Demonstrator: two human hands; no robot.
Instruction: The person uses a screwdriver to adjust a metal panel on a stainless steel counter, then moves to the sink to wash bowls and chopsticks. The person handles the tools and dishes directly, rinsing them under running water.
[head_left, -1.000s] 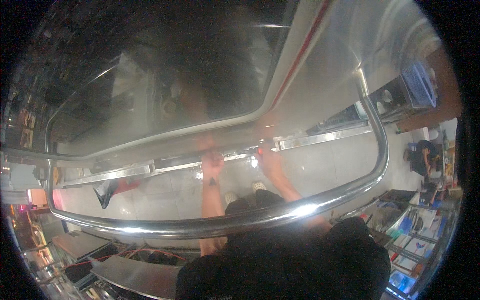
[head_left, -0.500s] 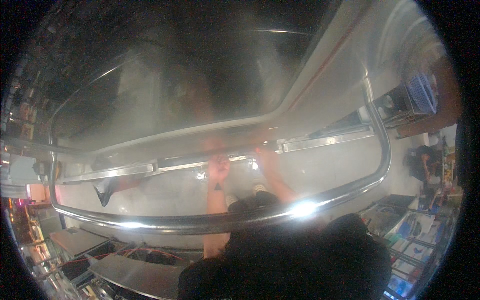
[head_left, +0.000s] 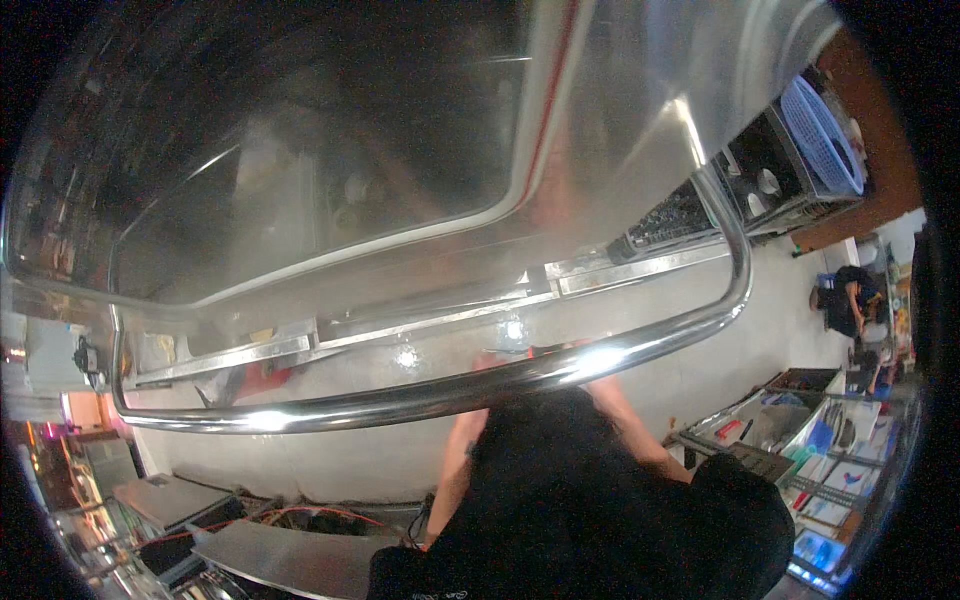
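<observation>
A thick curved steel bar (head_left: 400,402) runs across in front of me, joined to a shiny metal hood (head_left: 590,170) with a dark window (head_left: 330,190). My left hand (head_left: 489,359) and my right hand (head_left: 549,351) are close together, below the bar in depth and mostly covered by it. Only small reddish patches of them show above its edge. Both forearms come up from my black shirt (head_left: 600,500). Fingers are hidden or smeared, so I cannot make out what they hold.
A metal-edged channel (head_left: 430,325) crosses the pale floor (head_left: 330,465). Far right are a blue basket (head_left: 820,135) and another person (head_left: 848,300). Shelves of trays (head_left: 840,480) stand at lower right, a metal panel (head_left: 290,560) at lower left.
Both hands have drawn back from the metal-edged channel toward my body, behind the bar. The view has shifted, with the hood's window and bar moving left.
</observation>
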